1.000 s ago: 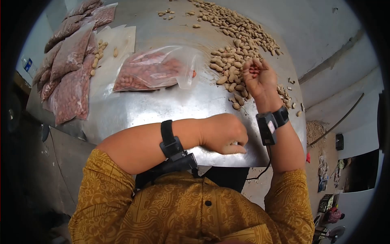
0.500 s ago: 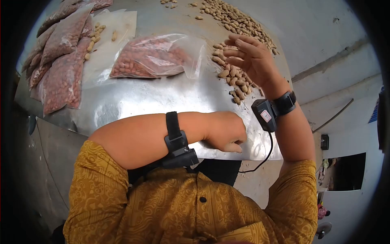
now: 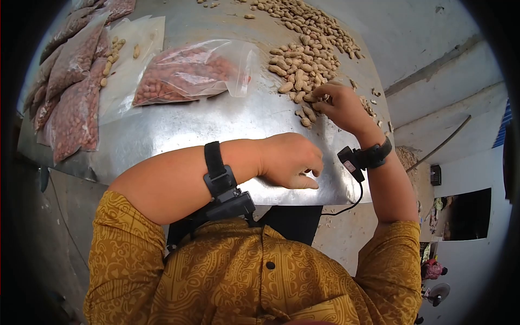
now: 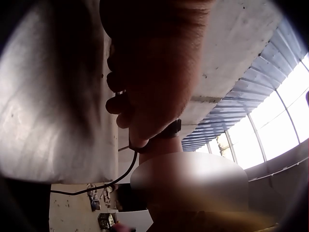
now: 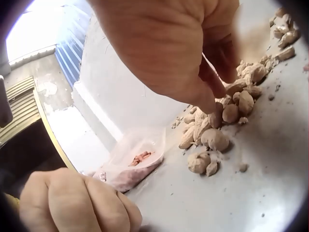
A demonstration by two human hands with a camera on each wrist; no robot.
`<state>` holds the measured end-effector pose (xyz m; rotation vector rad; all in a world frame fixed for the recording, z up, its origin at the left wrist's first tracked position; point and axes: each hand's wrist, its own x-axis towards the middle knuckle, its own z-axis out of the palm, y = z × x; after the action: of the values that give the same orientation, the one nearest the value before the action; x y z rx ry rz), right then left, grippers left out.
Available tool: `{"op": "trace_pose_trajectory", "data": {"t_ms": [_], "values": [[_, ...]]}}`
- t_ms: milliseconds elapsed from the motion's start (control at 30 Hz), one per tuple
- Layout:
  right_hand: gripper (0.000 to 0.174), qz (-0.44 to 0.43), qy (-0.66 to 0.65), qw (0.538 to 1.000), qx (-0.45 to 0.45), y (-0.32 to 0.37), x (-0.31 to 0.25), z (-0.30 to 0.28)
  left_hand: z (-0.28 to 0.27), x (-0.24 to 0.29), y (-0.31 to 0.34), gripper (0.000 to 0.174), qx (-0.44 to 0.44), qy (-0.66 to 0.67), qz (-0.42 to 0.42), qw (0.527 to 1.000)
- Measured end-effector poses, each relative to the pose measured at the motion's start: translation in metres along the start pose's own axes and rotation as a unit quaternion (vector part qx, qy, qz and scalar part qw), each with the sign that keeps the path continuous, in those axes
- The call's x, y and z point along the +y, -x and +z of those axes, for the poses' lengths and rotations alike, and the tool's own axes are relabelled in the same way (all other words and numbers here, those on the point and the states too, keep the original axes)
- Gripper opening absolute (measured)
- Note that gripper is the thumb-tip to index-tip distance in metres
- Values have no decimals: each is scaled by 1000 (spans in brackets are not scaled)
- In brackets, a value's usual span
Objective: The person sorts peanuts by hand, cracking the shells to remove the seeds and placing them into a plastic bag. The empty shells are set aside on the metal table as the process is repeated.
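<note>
My right hand is at the near right edge of a pile of unshelled peanuts. Its thumb and fingers pinch a peanut there, seen low under the fingertips in the right wrist view. My left hand hangs over the metal table near its front edge, fingers curled, palm side hidden from above. No object shows in it. In the right wrist view the left hand's knuckles appear at lower left. A clear plastic bag of red peanut kernels lies left of the pile.
Several filled bags of kernels are stacked at the table's left side. Beside them, a few peanuts lie on flat empty plastic bags. Broken shells are scattered along the right edge of the metal table.
My right hand had red kernels in its palm, then spread its fingers over the pile; now it has come down to the pile's near edge with fingers curled. The left hand stays curled nearby.
</note>
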<state>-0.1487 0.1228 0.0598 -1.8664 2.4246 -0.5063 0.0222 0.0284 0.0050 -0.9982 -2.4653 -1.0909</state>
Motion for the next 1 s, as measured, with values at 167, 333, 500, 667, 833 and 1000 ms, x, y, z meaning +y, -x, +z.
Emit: {"op": "trace_pose_trajectory", "data": {"t_ms": [167,333,500,667,833,1000], "values": [[18,-12,56,998,7,-8,1,14,2,-4,-2,17,130,9,-3,991],[17,-8,-53,997,55,-10,-12,-3,-12,-3,-7,19,392,69,-189,898],[20,11,-357,930,85,-4,-23,-8,-14,-21,-7,25,465,212,-231,828],[25,54,-563,817,112,2,-21,17,-16,-22,-9,20,446,372,-202,789],[20,-14,-463,871,160,4,-26,31,-15,-24,-9,20,454,398,-218,767],[21,12,-465,871,157,9,-27,33,-16,-21,-9,23,467,369,-212,775]]}}
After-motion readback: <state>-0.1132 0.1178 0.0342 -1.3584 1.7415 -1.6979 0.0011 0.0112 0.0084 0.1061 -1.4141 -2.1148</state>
